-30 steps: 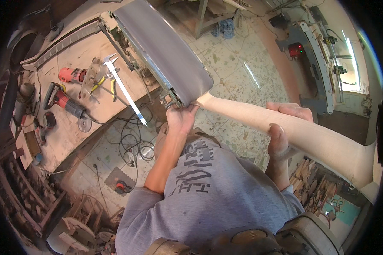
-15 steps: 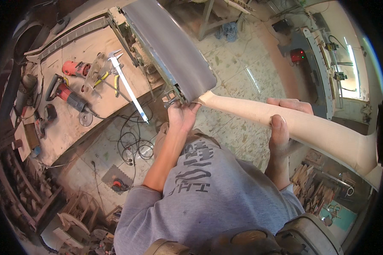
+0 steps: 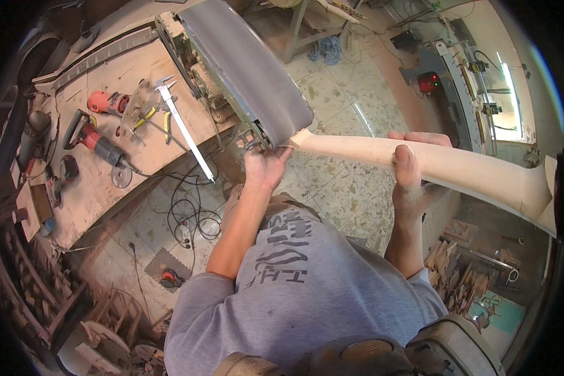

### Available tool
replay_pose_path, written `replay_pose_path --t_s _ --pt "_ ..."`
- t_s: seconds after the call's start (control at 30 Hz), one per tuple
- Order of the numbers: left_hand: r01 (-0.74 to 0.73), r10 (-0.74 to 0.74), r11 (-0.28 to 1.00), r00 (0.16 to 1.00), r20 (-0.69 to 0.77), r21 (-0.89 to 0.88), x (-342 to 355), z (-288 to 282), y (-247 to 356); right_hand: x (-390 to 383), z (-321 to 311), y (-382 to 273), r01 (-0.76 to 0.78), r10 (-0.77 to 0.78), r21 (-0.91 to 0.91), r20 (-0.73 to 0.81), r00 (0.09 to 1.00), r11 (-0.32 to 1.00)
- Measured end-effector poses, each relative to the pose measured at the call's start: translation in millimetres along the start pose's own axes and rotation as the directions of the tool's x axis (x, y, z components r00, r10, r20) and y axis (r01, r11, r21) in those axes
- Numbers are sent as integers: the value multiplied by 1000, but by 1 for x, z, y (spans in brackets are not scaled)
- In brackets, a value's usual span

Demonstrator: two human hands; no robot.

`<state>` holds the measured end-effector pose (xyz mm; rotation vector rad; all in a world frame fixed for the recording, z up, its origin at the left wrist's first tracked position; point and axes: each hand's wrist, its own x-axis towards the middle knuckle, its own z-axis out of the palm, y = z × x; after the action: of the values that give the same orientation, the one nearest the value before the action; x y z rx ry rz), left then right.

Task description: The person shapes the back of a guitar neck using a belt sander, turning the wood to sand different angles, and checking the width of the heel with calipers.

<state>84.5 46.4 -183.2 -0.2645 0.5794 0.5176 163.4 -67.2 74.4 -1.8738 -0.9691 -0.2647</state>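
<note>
The right hand (image 3: 413, 188) clasps the wood (image 3: 464, 166); I can't tell if the left hand (image 3: 266, 168) grips. Likely stiff, weighty: support both ends.

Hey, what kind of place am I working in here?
Probably a woodworking shop: there's a large belt sander, a long shaped wooden piece at its near end, and handheld power tools on the workbench.

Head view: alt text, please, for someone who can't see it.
The bare right hand grips a long, tapering, pale wooden piece, its narrow end beside the bare left hand at the lower end of a wide grey sanding belt. At left, a tan wooden workbench carries a long silver caliper and a red-and-black power tool.
</note>
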Motion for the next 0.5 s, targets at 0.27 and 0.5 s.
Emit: replay_pose_path --t_s 0.27,0.5 --pt "47 -50 996 997 -53 -70 -9 11 6 1 4 -10 -38 39 63 -8 999 997" --pt "28 -29 1000 999 -38 -3 -16 17 8 8 3 -10 -76 76 -2 0 997 997"
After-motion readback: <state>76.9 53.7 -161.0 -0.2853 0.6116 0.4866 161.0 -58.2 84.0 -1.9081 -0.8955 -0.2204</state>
